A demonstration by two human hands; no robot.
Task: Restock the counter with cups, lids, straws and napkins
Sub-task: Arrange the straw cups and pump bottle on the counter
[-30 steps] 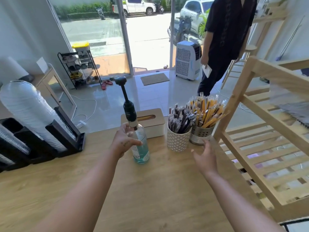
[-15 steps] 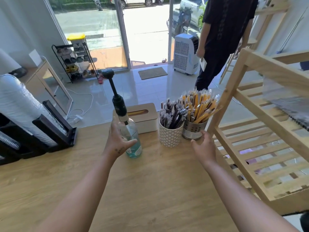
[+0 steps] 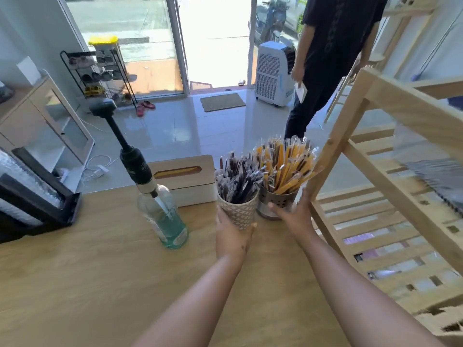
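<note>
Change: your left hand (image 3: 233, 242) is no longer holding the bottle (image 3: 165, 216); it is gripping the cup (image 3: 239, 212) of dark straws (image 3: 238, 181), so you are likely tidying straws.
Right hand (image 3: 295, 216): fingers are spreading wide, touching the tin (image 3: 278, 200) of yellow straws (image 3: 285, 166).
Holders: sitting side by side, just before the napkin box (image 3: 185, 179).

- One camera, worn on my head, looks forward and down across the wooden counter (image 3: 75, 284), close over my outstretched forearms (image 3: 335, 279).
- The wide-angle view faces the glass doors (image 3: 125, 26), with the wooden shelf (image 3: 400, 103) at its right edge.
</note>
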